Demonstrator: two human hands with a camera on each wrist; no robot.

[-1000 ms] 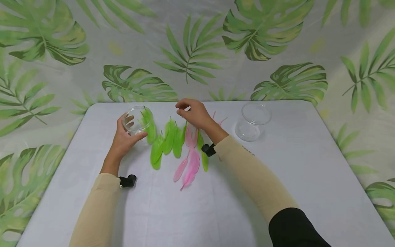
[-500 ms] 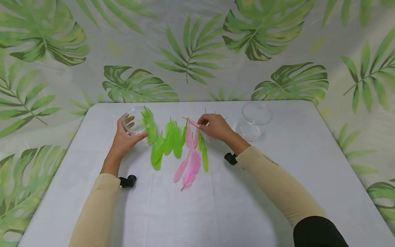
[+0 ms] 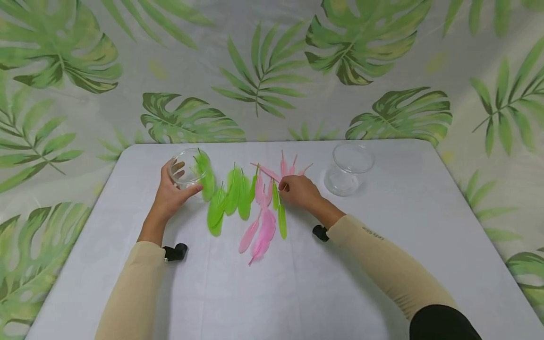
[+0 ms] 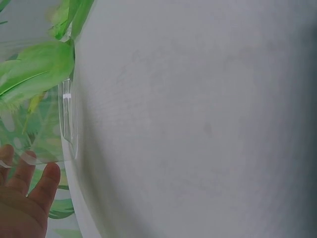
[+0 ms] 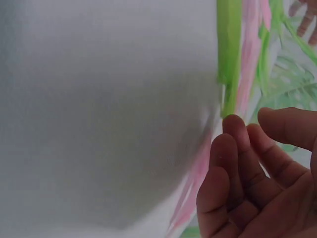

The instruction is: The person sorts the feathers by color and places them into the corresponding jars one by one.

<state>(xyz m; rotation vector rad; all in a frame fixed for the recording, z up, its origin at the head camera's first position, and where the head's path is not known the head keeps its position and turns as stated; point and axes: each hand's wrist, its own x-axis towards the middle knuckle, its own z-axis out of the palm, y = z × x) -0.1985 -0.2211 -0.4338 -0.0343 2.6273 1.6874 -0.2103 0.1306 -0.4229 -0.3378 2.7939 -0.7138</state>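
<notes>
My left hand (image 3: 172,193) grips a clear glass jar (image 4: 68,119) at the table's left, thumb at the near side and fingers behind. Green feathers (image 4: 37,69) are in that jar. My right hand (image 3: 301,192) reaches in at the middle, its bent fingertips beside the stem end of a green feather (image 3: 282,221). In the right wrist view the thumb (image 5: 287,126) stands apart from the fingers, and nothing shows held between them. Pink feathers (image 3: 265,229) lie just left of this hand, and several more pink feathers (image 3: 284,165) fan out behind it, partly hidden.
A second clear glass jar (image 3: 346,172) stands at the right rear of the white-covered table (image 3: 238,302). Several green feathers (image 3: 233,189) lie between the left jar and the pink ones. A leaf-patterned cloth (image 3: 272,61) hangs behind the table.
My right hand has moved right and slightly nearer, from above the green feathers to the right-hand feathers, uncovering pink feathers behind. My left hand stays on the jar.
</notes>
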